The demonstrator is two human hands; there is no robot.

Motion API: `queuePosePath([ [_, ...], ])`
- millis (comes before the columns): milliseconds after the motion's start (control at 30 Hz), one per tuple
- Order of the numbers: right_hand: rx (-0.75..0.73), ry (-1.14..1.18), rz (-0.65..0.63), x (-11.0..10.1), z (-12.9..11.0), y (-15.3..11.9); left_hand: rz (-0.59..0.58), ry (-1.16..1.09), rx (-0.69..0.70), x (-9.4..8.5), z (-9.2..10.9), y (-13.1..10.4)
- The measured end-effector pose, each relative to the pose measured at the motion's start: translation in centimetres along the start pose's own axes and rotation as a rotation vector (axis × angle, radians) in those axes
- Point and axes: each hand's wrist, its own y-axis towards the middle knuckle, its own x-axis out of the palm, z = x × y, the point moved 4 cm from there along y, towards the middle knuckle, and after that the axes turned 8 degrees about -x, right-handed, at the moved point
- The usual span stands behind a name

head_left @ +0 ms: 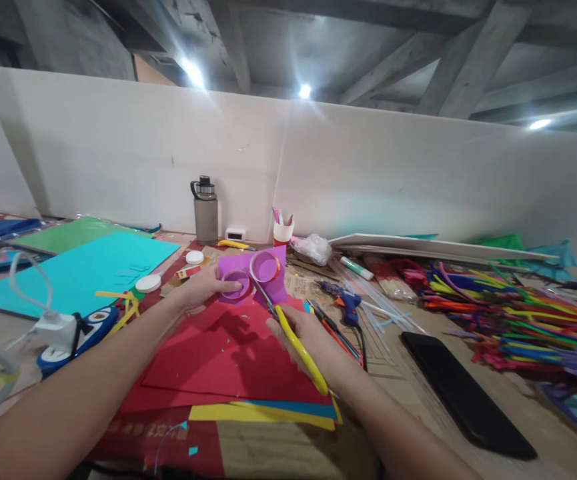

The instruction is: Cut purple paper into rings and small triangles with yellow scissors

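A sheet of purple paper [277, 293] carries two short round rings, purple inside with red on their sides: a left ring [235, 285] and a right ring [267, 268]. My left hand [203, 288] grips the paper at the left ring, its thumb laid over the ring's rim. In my right hand [301, 337] is a pair of scissors [302, 353] with yellow handles. Their blades reach up to the paper between the two rings; whether the blades are apart I cannot tell. Red paper sheets [208, 360] lie below both hands, with yellow and blue sheets under them.
Right of my hands lie a blue glue gun [351, 310], pens [335, 327], a black phone [465, 393] and many coloured pipe cleaners [513, 313]. Behind stand a bottle [206, 217] and a pen cup [283, 231]. Cyan sheets [83, 270] and a white plug [57, 330] are left.
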Motion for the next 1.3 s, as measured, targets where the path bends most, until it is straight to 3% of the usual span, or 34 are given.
queuePosePath([
  [467, -0.135, -0.068, 0.016, 0.4, 0.2, 0.1, -0.061, -0.017, -0.045, -1.3, -0.3, 0.0],
  [767, -0.133, -0.079, 0.065, 0.8, 0.7, 0.1, -0.057, -0.034, -0.021, 0.4, -0.2, -0.2],
  [1133, -0.084, -0.006, 0.09, 1.0, 0.6, 0.6, -0.071, -0.124, -0.034, 0.7, -0.3, -0.3],
  [1300, -0.089, 0.016, 0.075, 0.8, 0.0, 0.3, -0.095, -0.096, -0.048, 1.7, -0.5, -0.5],
])
